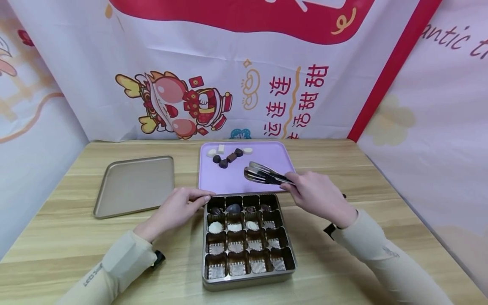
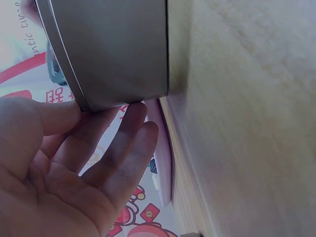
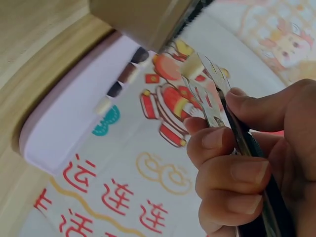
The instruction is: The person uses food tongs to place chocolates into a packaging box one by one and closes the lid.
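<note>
My left hand (image 1: 183, 207) grips the upper left corner of a metal chocolate box (image 1: 249, 281), thumb at the side and fingers round the back. Inside is a gold insert with square compartments; dark chocolates (image 1: 234, 208) lie in the back row and white chocolates (image 1: 235, 227) in three compartments of the second. My right hand (image 1: 320, 197) holds metal tongs (image 1: 264, 173) with a dark handle above the purple tray (image 1: 225, 182). In the right wrist view a cream-coloured piece (image 3: 192, 64) shows between the tong tips; in the head view it cannot be made out.
Several white, dark and brown chocolates (image 1: 231, 157) lie on the purple tray's back left part. A gold-brown tray (image 1: 133, 186) lies to the left on the wooden table (image 1: 45, 254). Behind the table hangs a printed cloth (image 1: 183, 46).
</note>
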Demonstrator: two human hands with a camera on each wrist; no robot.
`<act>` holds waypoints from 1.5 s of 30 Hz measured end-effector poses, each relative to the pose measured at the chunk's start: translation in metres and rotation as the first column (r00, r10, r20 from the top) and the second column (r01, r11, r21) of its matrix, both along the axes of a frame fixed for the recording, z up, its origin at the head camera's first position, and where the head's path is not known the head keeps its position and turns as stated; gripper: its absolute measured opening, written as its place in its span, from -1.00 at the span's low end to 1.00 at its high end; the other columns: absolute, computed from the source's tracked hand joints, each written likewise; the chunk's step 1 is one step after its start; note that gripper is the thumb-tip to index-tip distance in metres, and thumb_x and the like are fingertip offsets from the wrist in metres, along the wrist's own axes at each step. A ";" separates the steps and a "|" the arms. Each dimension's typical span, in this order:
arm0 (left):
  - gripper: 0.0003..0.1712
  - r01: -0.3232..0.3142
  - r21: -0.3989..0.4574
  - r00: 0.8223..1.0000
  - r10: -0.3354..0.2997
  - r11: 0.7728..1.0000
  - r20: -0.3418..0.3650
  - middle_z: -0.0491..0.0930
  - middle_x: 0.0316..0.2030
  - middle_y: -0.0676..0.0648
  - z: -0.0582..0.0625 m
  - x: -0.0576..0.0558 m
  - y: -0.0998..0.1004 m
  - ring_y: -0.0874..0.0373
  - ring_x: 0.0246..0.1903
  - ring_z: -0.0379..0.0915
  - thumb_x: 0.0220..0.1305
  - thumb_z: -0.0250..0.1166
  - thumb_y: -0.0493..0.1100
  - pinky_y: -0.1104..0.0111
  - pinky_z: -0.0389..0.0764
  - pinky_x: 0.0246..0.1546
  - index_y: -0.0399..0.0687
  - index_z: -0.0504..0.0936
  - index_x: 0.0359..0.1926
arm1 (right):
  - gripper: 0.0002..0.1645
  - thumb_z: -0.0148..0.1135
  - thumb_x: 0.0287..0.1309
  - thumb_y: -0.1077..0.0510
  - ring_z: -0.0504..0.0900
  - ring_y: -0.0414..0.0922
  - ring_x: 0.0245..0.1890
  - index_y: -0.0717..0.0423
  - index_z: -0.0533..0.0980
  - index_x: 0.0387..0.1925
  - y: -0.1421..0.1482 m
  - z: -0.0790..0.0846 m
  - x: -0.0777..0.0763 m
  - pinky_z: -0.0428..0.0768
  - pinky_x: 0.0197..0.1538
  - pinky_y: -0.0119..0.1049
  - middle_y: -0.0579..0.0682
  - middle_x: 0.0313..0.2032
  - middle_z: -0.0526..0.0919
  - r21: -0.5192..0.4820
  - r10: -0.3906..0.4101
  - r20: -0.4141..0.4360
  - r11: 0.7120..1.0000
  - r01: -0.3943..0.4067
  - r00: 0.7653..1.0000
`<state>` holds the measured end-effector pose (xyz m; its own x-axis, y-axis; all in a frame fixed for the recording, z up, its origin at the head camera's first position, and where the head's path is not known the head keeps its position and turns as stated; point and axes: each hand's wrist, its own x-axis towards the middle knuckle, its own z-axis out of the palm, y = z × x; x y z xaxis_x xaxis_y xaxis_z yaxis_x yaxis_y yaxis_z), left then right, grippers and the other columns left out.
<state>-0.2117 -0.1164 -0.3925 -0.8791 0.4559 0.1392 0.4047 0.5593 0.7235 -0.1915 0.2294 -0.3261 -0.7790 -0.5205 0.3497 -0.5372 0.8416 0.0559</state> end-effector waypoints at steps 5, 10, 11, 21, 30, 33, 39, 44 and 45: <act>-0.71 0.001 -0.004 1.000 -0.001 1.000 0.000 0.62 -0.17 0.03 -0.001 -0.001 0.000 0.27 -0.78 0.13 0.36 0.18 -0.14 0.37 0.36 -0.73 0.04 0.62 0.06 | -0.73 0.14 0.28 -0.06 0.27 -0.25 -0.70 -0.08 0.37 -0.48 0.011 0.001 0.021 0.25 -0.69 -0.30 -0.25 -0.69 0.26 -0.032 0.006 -0.022 0.999 -0.006 1.000; -0.72 0.004 -0.004 1.000 -0.004 1.000 0.005 0.62 -0.14 0.03 -0.001 -0.001 0.002 0.27 -0.78 0.13 0.36 0.17 -0.13 0.36 0.37 -0.72 0.09 0.62 0.06 | -0.82 0.18 0.26 -0.04 0.28 -0.27 -0.68 -0.06 0.46 -0.37 0.021 -0.002 0.040 0.25 -0.68 -0.33 -0.28 -0.63 0.28 -0.050 0.025 -0.050 0.998 -0.027 0.998; -0.72 0.003 -0.004 1.000 -0.003 1.000 0.005 0.62 -0.14 0.03 0.000 -0.001 0.002 0.27 -0.78 0.12 0.36 0.18 -0.13 0.36 0.37 -0.73 0.09 0.62 0.06 | -0.83 0.18 0.25 -0.04 0.28 -0.27 -0.68 -0.07 0.47 -0.35 0.024 -0.002 0.044 0.25 -0.68 -0.33 -0.29 -0.61 0.29 -0.051 0.029 -0.055 0.998 -0.032 0.998; -0.71 0.010 -0.002 1.000 -0.010 1.000 0.001 0.63 -0.16 0.01 0.002 -0.003 0.004 0.27 -0.77 0.11 0.36 0.18 -0.14 0.37 0.35 -0.73 0.06 0.62 0.06 | -0.79 0.26 0.17 -0.02 0.17 -0.42 -0.68 -0.18 0.37 -0.40 0.056 0.009 0.062 0.22 -0.63 -0.48 -0.42 -0.57 0.17 0.019 0.251 -0.023 0.968 -0.251 0.968; -0.72 -0.005 -0.006 1.000 0.005 1.000 -0.008 0.62 -0.15 0.05 0.004 -0.002 0.002 0.23 -0.74 0.16 0.36 0.18 -0.12 0.35 0.38 -0.68 0.13 0.63 0.05 | -0.85 0.23 0.19 -0.03 0.24 -0.44 -0.62 -0.12 0.46 -0.32 0.067 0.011 0.057 0.34 -0.59 -0.45 -0.43 -0.53 0.25 0.050 0.282 -0.005 0.958 -0.282 0.959; -0.72 -0.006 -0.008 1.000 0.005 1.000 -0.015 0.62 -0.15 0.05 0.004 -0.002 0.002 0.23 -0.73 0.18 0.36 0.18 -0.12 0.34 0.39 -0.66 0.12 0.63 0.05 | -0.85 0.23 0.20 -0.03 0.26 -0.45 -0.61 -0.13 0.43 -0.35 0.066 0.010 0.056 0.35 -0.59 -0.44 -0.43 -0.52 0.27 0.057 0.290 0.001 0.956 -0.289 0.957; -0.71 -0.009 -0.012 1.000 0.009 1.000 -0.012 0.62 -0.15 0.04 0.002 -0.001 0.002 0.22 -0.72 0.18 0.36 0.18 -0.12 0.35 0.39 -0.66 0.06 0.63 0.06 | -0.86 0.23 0.20 -0.03 0.29 -0.44 -0.59 -0.13 0.46 -0.31 0.065 0.005 0.054 0.38 -0.58 -0.41 -0.43 -0.48 0.33 0.053 0.291 0.018 0.955 -0.292 0.956; -0.71 -0.008 -0.012 1.000 0.008 1.000 -0.016 0.62 -0.15 0.02 0.001 -0.002 0.002 0.20 -0.71 0.19 0.36 0.18 -0.13 0.34 0.39 -0.66 0.04 0.63 0.06 | -0.86 0.23 0.20 -0.03 0.30 -0.43 -0.60 -0.12 0.48 -0.28 0.064 0.002 0.052 0.38 -0.59 -0.41 -0.42 -0.48 0.33 0.054 0.294 0.030 0.954 -0.295 0.955; -0.71 -0.009 -0.013 1.000 0.008 1.000 -0.017 0.62 -0.15 0.02 0.001 -0.002 0.002 0.21 -0.72 0.19 0.36 0.18 -0.13 0.34 0.39 -0.66 0.05 0.63 0.06 | -0.86 0.24 0.20 -0.03 0.29 -0.43 -0.61 -0.12 0.47 -0.28 0.064 0.002 0.052 0.37 -0.59 -0.42 -0.43 -0.48 0.32 0.052 0.293 0.034 0.954 -0.295 0.955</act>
